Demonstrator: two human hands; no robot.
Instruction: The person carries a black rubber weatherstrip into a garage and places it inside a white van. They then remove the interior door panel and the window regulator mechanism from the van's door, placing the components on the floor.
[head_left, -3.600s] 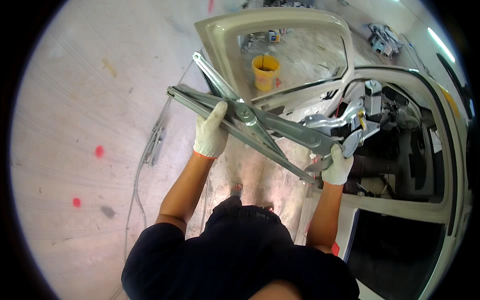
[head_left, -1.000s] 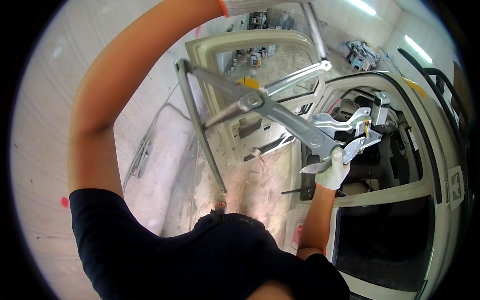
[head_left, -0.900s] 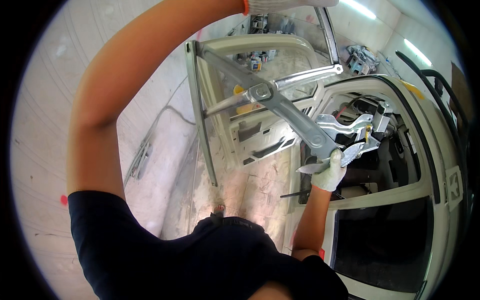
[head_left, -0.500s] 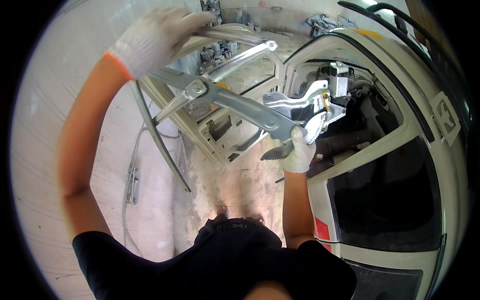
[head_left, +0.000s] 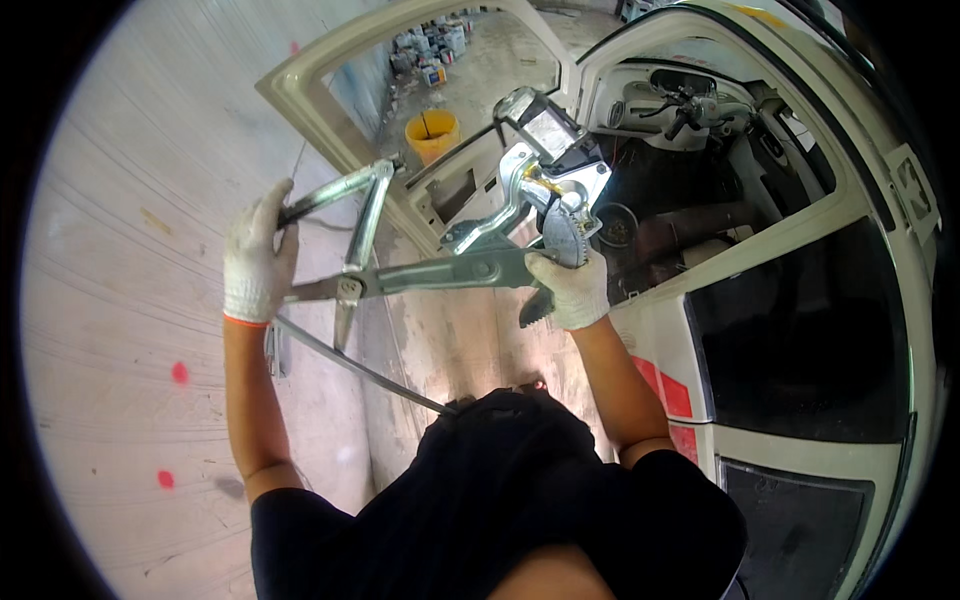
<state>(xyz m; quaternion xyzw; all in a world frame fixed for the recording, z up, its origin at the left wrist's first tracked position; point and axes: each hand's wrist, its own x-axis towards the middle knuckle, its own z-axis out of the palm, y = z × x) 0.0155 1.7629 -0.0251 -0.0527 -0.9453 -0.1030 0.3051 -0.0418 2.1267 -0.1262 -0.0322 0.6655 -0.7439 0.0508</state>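
A metal car window regulator [head_left: 430,275] with crossed scissor arms, a toothed gear plate and a boxy motor is held up in front of me between both hands. My left hand [head_left: 257,258], in a white knit glove with an orange cuff, is closed round the upper rail at the regulator's left end. Gloved likewise, my right hand [head_left: 575,285] grips the main arm beside the toothed plate, thumb on top. The motor [head_left: 545,128] points up and away from me. One long thin rail [head_left: 365,372] slants down toward my waist.
Ahead stands an open beige car door [head_left: 300,75] with bare inner panel. To the right is the beige car body [head_left: 650,340], its front cabin open. A yellow bucket [head_left: 432,135] and several paint cans [head_left: 430,48] sit beyond the door. A pale wall [head_left: 130,300] runs along the left.
The regulator has come lower and turned, its left end dropping and its motor end swinging upward and left. My left hand has moved down with it; both hands keep hold.
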